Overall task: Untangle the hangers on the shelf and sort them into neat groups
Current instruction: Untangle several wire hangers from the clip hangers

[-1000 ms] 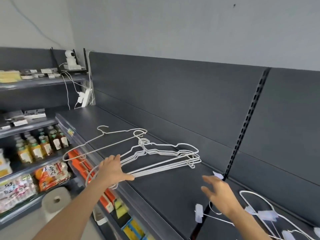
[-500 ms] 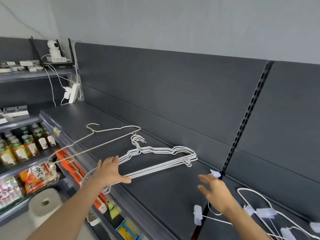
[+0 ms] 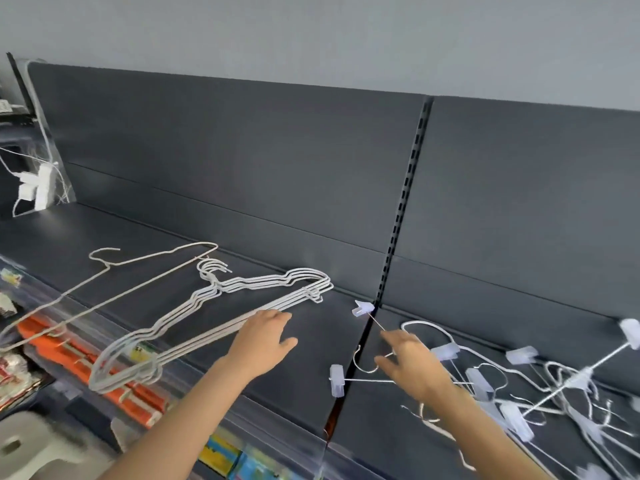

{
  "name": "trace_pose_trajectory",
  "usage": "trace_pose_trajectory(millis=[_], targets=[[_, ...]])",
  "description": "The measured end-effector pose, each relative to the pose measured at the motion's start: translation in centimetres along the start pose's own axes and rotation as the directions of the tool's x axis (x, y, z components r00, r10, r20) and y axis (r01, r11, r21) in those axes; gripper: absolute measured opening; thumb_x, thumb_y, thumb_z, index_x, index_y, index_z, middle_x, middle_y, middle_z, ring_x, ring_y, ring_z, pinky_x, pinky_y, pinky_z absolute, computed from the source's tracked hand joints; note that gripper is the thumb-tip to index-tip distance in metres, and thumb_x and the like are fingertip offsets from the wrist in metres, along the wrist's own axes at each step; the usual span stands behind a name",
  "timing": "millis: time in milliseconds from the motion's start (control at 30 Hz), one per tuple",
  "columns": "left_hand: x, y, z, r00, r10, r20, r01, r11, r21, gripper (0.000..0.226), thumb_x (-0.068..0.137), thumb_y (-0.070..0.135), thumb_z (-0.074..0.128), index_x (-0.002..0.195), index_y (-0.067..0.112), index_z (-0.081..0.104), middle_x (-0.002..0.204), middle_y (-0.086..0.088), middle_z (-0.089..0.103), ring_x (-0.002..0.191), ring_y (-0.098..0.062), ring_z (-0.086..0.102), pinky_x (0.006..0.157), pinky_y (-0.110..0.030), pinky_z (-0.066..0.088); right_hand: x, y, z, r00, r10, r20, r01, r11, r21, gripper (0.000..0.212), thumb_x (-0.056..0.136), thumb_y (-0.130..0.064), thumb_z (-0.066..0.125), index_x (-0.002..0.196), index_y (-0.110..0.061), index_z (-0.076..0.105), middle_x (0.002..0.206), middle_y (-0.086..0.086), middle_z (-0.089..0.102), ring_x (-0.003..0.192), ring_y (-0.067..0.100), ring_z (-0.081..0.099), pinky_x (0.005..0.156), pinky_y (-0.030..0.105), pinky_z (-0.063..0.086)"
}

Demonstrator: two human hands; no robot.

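1. White wire hangers (image 3: 212,280) lie in a nested stack on the dark shelf (image 3: 311,375). Their near end juts past the front edge, above orange packs (image 3: 138,403) on the level below, so a careless nudge could tip the stack off.
2. The left hand (image 3: 263,337) lies palm down at the stack's lower bars, fingers straight and spread, gripping nothing. A sideways push from here would fan the stack apart.
3. The right hand (image 3: 412,368) hovers over a clip hanger (image 3: 336,379) at the shelf seam. Its fingers are loosely spread and seem to hold nothing, though blur hides the tips.
4. Just right of it sits the tangle of clip hangers (image 3: 479,379). Lifting one would likely drag its neighbours, since hooks and clips interlock.
5. Farther back, a single hanger (image 3: 145,258) ends close to the stack's hooks, which could catch it.
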State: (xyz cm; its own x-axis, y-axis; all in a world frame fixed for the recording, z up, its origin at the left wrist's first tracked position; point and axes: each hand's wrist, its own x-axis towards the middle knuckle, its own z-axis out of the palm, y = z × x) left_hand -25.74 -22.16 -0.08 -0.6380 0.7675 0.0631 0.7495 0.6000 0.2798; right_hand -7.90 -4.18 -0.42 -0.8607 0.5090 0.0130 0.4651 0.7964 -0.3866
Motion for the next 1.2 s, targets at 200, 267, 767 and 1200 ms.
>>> trace_pose_trajectory(millis=[200, 267, 767, 1200], targets=[[0.1, 7.2, 1.6, 0.988, 0.139, 0.068, -0.134, 0.988, -0.079, 0.052, 0.094, 0.032, 0.046, 0.141, 0.013, 0.033, 0.143, -0.003, 0.04, 0.136, -0.018, 0.03, 0.109, -0.03, 0.029, -4.7, 4.9, -2.4, 0.993, 0.11, -0.049, -0.113, 0.991, -0.065, 0.043, 0.09, -0.033, 0.049, 0.13, -0.018, 0.044, 0.129, -0.001, 0.049, 0.123, 0.02, 0.044, 0.098, 0.034, 0.042], [0.2, 10.2, 2.1, 0.977, 0.199, 0.077, -0.192, 0.978, -0.082, 0.049, 0.094, 0.031, 0.046, 0.138, 0.012, 0.037, 0.14, -0.004, 0.044, 0.134, -0.02, 0.032, 0.107, -0.031, 0.032, -7.0, 7.0, -3.5, 0.986, 0.152, -0.066, -0.157, 0.984, -0.087, 0.051, 0.091, -0.037, 0.049, 0.135, -0.014, 0.038, 0.137, 0.002, 0.046, 0.127, 0.021, 0.04, 0.101, 0.033, 0.038], [-4.0, 36.1, 9.0, 0.891, 0.432, 0.136, -0.424, 0.901, -0.085, 0.046, 0.094, 0.032, 0.045, 0.136, 0.015, 0.04, 0.138, -0.002, 0.046, 0.132, -0.019, 0.035, 0.106, -0.032, 0.034, -25.3, 25.2, -10.9, 0.904, 0.374, -0.209, -0.395, 0.917, -0.066, 0.056, 0.09, -0.039, 0.048, 0.139, -0.014, 0.034, 0.135, 0.005, 0.048, 0.123, 0.022, 0.046, 0.098, 0.034, 0.042], [-9.1, 57.3, 16.0, 0.85, 0.487, 0.203, -0.477, 0.873, -0.098, 0.044, 0.091, 0.032, 0.049, 0.133, 0.017, 0.045, 0.129, -0.005, 0.055, 0.123, -0.022, 0.045, 0.1, -0.036, 0.041, -41.1, 44.4, -17.8, 0.811, 0.543, -0.217, -0.567, 0.821, -0.068, 0.059, 0.088, -0.042, 0.051, 0.139, -0.018, 0.034, 0.138, 0.002, 0.044, 0.128, 0.021, 0.041, 0.099, 0.033, 0.039]])
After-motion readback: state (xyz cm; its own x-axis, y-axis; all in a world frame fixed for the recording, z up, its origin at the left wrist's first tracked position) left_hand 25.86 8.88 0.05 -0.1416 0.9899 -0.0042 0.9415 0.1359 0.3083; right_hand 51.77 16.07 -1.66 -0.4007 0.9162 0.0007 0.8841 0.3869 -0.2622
